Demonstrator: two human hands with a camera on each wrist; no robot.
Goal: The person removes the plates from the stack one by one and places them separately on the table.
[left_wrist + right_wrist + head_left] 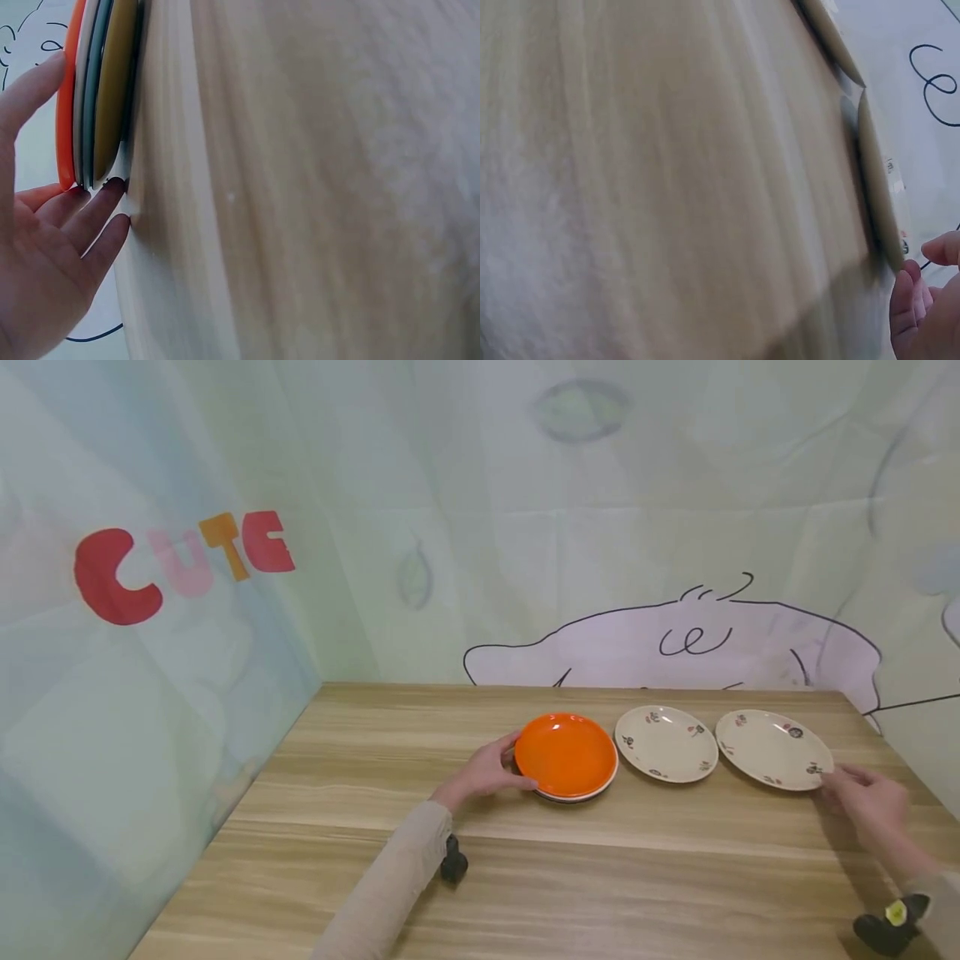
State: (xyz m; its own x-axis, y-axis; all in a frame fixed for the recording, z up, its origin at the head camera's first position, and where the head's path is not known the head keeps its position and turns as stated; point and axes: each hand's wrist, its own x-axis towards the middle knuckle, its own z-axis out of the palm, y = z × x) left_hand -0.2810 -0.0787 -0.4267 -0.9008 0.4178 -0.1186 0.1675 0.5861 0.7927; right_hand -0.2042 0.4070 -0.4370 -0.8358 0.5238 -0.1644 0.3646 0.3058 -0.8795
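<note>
Head view, item: orange plate topping a small stack, mid-table, far side. Left hand holds its left rim, fingers relaxed against the edge. Right hand, loosely curled, just beside the rightmost floral plate, holding nothing. Risk: lifting one-sided could slide stacked plates apart.

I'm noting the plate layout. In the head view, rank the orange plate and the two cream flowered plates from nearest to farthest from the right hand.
From the right hand:
1. Right cream plate, far right, its rim at the fingertips.
2. Middle cream plate, between the other two.
3. Orange plate, leftmost, on top of a stack beside the left hand.
</note>
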